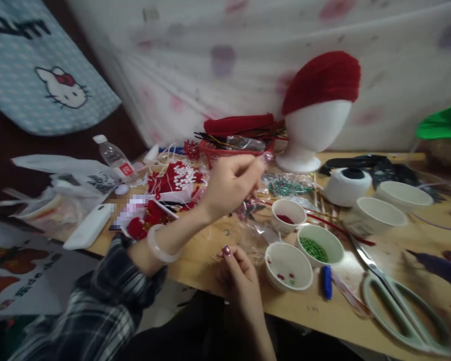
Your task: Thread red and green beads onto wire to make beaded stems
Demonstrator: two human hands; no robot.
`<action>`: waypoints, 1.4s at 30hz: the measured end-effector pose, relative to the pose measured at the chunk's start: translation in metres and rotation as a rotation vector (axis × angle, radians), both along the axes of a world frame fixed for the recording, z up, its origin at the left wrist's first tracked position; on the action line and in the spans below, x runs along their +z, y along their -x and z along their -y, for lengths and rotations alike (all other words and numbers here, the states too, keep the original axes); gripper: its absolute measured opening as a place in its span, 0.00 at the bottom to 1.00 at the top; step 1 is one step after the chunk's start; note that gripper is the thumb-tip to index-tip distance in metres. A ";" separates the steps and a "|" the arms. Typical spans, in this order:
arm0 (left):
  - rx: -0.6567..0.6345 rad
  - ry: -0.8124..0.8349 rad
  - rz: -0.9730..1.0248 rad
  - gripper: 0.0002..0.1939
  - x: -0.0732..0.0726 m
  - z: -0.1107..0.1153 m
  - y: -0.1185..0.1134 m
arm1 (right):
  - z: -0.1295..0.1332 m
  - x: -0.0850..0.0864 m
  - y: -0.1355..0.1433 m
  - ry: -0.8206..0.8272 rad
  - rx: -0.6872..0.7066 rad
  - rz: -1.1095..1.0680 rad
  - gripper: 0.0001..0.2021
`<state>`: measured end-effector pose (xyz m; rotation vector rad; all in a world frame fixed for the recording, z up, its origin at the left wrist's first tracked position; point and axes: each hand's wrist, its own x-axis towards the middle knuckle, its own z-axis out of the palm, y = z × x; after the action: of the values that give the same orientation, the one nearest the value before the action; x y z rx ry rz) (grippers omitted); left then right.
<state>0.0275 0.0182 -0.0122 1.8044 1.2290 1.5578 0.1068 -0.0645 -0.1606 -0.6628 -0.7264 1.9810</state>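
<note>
My left hand [235, 183], with a pale bangle [161, 244] on the wrist, is raised over the table with thumb and fingers pinched together. Below it, near the table's front edge, my right hand [242, 281] is closed in a pinch too. Whatever lies between the fingertips of either hand is too small to make out. Just right of my right hand stands a paper bowl [283, 256] with a few red and green beads. Behind it are a bowl [333, 245] of green beads and a smaller bowl [280, 224] with red beads.
Large scissors [393, 296] and a blue lighter [326, 282] lie at the right. A white foam head [315, 128] wears a red cap [325, 80]. Thread spool [346, 188] and more bowls [379, 213] stand behind. A phone [90, 225] and bottle [115, 158] are left.
</note>
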 end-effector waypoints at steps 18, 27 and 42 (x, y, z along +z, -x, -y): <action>0.033 0.242 -0.029 0.08 0.042 0.079 0.042 | -0.002 0.007 -0.003 0.036 -0.038 -0.057 0.17; 0.204 0.806 -0.042 0.10 -0.096 0.138 0.070 | 0.012 0.002 0.000 -0.007 -0.159 -0.022 0.16; -0.120 0.897 -0.067 0.17 -0.095 0.111 0.066 | 0.023 0.009 0.001 -0.376 -0.140 0.414 0.18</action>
<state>-0.0380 -0.0925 -0.1070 1.2884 1.4835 0.6770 0.1060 -0.0875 -0.1514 -0.8745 -1.2298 1.5348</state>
